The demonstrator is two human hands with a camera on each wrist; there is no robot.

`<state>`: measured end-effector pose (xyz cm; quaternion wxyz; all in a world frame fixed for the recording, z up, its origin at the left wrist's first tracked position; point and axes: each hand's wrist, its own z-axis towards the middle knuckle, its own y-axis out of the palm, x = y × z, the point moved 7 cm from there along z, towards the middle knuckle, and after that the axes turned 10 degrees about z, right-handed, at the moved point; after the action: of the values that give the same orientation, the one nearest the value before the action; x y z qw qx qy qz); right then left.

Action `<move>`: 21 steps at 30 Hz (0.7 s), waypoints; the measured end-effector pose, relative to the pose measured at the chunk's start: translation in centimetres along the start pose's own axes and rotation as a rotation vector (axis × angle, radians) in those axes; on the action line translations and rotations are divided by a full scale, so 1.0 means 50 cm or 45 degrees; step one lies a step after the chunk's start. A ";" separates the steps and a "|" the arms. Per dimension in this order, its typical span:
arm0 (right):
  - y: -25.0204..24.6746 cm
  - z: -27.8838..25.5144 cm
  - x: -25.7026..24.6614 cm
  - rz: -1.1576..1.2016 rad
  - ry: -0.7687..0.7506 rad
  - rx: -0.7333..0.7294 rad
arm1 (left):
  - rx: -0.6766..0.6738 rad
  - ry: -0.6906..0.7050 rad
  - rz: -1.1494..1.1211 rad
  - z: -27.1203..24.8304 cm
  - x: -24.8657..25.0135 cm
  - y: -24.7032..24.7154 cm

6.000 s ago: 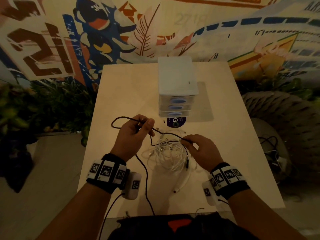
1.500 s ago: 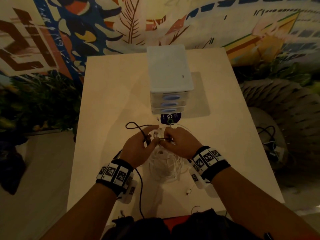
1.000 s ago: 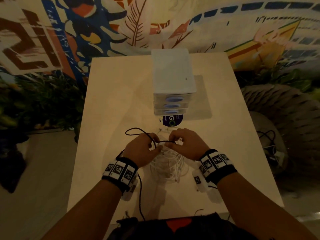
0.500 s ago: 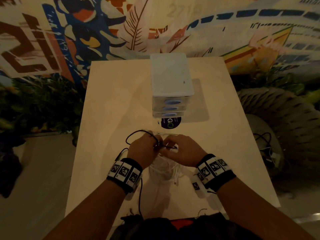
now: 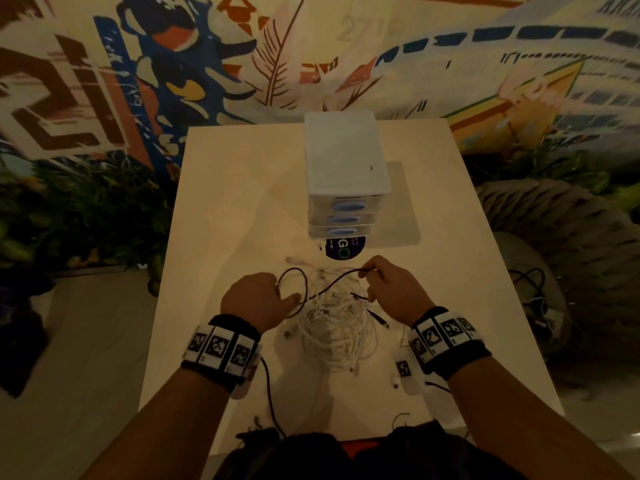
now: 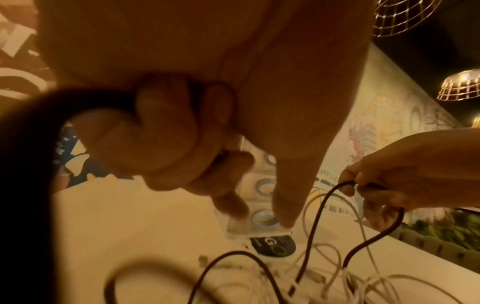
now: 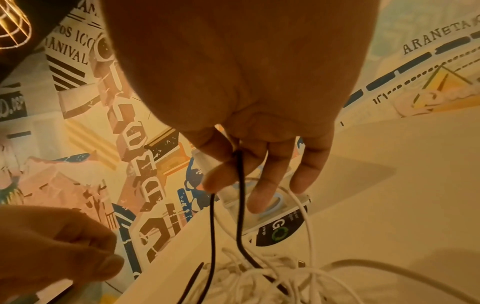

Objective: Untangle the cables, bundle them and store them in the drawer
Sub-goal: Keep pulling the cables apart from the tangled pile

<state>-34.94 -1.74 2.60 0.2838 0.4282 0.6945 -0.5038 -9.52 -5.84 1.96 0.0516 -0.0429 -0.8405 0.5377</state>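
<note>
Our left hand (image 5: 258,299) and right hand (image 5: 394,292) both pinch the black cable (image 5: 332,285). It spans left-right across mid-frame, over the white cable tangle (image 5: 337,327).

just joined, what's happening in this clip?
A person is untangling cables on a table. The left hand and right hand both hold a black cable, stretched in a loop between them above a tangled pile of white cables. The black cable is not yet free of the pile. The small drawer unit behind it has all three drawers shut; nothing is bundled or stored yet.
</note>
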 end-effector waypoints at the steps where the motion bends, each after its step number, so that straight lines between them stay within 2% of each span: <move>1: 0.002 0.001 -0.004 0.014 -0.005 0.004 | 0.064 -0.010 -0.031 -0.005 0.001 -0.014; 3: 0.008 0.001 -0.014 0.057 -0.010 -0.002 | 0.246 0.039 -0.168 -0.019 0.012 -0.054; 5: 0.016 -0.002 -0.028 0.089 -0.035 -0.019 | 0.347 0.249 -0.330 -0.034 0.052 -0.086; 7: 0.023 -0.007 -0.049 0.070 -0.111 -0.032 | 0.285 0.465 -0.364 -0.047 0.111 -0.095; 9: 0.032 -0.014 -0.074 0.016 -0.218 -0.055 | 0.195 0.584 -0.338 -0.046 0.159 -0.077; 12: 0.031 -0.021 -0.093 -0.034 -0.373 -0.046 | 0.137 0.573 -0.335 -0.025 0.180 -0.040; 14: 0.010 -0.024 -0.089 -0.022 -0.418 0.028 | 0.128 0.524 -0.345 -0.009 0.168 -0.028; 17: -0.027 -0.027 -0.061 0.027 -0.354 0.116 | 0.097 0.440 -0.324 0.016 0.137 -0.010; 21: -0.060 -0.035 -0.011 0.126 -0.212 0.203 | 0.015 0.374 -0.162 0.034 0.115 0.011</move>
<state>-37.24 -0.65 4.99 0.3302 0.4397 0.6043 -0.5766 -15.43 -6.39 0.97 0.2083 -0.0674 -0.8217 0.5262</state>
